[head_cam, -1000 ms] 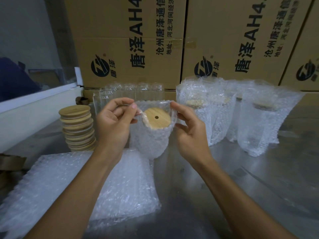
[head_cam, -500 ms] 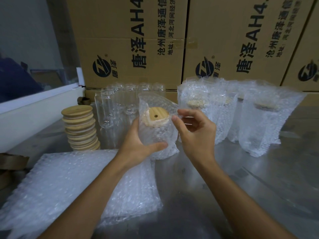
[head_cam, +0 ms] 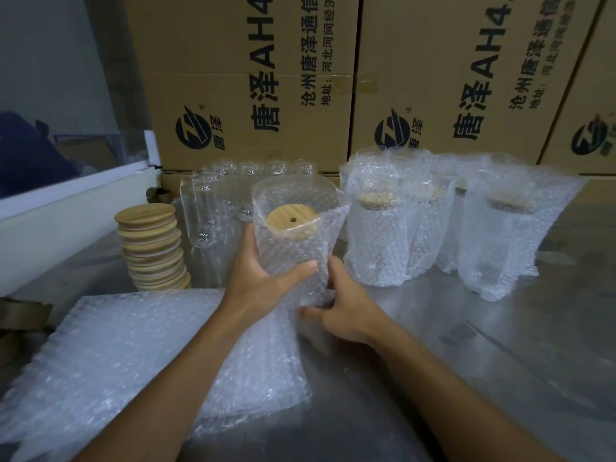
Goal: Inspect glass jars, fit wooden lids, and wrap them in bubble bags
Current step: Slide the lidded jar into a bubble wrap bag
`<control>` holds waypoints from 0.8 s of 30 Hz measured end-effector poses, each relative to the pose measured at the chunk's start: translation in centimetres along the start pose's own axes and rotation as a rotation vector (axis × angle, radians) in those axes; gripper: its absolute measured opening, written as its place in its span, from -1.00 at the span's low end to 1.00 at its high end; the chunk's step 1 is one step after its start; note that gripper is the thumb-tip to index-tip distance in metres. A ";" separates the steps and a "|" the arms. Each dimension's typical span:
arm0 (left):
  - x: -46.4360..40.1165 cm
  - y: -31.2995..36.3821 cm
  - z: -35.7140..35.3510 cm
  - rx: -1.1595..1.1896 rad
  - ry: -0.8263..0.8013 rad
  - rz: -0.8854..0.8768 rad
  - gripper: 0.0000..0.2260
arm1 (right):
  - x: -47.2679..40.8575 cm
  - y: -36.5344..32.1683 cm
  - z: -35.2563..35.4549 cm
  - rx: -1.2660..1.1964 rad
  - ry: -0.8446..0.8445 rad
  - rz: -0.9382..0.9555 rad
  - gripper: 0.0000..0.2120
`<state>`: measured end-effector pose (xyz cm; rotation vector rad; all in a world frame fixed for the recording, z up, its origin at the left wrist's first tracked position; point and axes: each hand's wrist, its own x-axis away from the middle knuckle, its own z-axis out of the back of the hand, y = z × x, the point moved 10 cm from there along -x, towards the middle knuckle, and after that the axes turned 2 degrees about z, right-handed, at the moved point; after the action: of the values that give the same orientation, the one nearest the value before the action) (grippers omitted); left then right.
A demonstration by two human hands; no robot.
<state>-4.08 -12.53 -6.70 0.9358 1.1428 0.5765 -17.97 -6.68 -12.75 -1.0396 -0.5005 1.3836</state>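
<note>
A glass jar in a bubble bag (head_cam: pixel 293 251) stands upright at the centre, its round wooden lid (head_cam: pixel 294 222) with a small hole showing through the bag's open top. My left hand (head_cam: pixel 263 278) grips the bagged jar around its left side, thumb across the front. My right hand (head_cam: pixel 343 311) holds the bag low on its right side near the base, fingers curled against it. Bare glass jars (head_cam: pixel 213 215) stand behind to the left. A stack of wooden lids (head_cam: pixel 151 246) sits at the left. A pile of flat bubble bags (head_cam: pixel 133 355) lies in front.
Several wrapped jars (head_cam: pixel 380 241) stand in a group to the right on the metal table (head_cam: pixel 500 345). Large printed cardboard boxes (head_cam: pixel 246 85) form a wall behind. A white ledge (head_cam: pixel 66 211) runs along the left side.
My right hand dropped from the bag's top edge to its base. My left hand moved from the bag's mouth to grip the jar's side a second ago and holds there.
</note>
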 end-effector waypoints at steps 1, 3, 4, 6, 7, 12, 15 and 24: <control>0.1 0.5 -0.2 -0.004 -0.015 -0.025 -0.36 | 0.0 -0.1 0.2 -0.005 0.021 0.006 -0.18; 0.5 1.3 -0.6 0.006 -0.031 -0.054 -0.42 | -0.1 -0.6 0.8 -0.027 0.052 0.022 -0.21; 0.6 1.6 -0.9 0.018 -0.033 -0.061 -0.45 | -0.2 -1.0 1.0 -0.041 0.062 0.033 -0.22; 0.6 2.0 -1.3 0.048 -0.033 -0.058 -0.51 | -0.2 -1.7 1.4 -0.093 0.088 0.060 -0.27; 0.6 2.1 -1.4 0.064 -0.028 -0.049 -0.53 | -0.2 -2.1 1.6 -0.122 0.103 0.072 -0.30; 0.5 1.9 -1.1 0.129 -0.010 -0.016 -0.46 | 0.2 -4.6 2.8 -0.292 0.198 0.154 -0.32; 0.7 2.3 -1.3 0.109 -0.014 -0.048 -0.56 | 0.5 -5.9 3.9 -0.339 0.254 0.201 -0.35; 0.3 5.3 0.1 -0.021 0.104 -0.162 -0.82 | 1.3 -6.8 5.3 -0.359 0.374 0.243 -0.44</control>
<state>-3.55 -9.54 -2.28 0.7945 1.2904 0.5085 -18.29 -2.99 -4.83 -1.6586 -0.3578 1.2907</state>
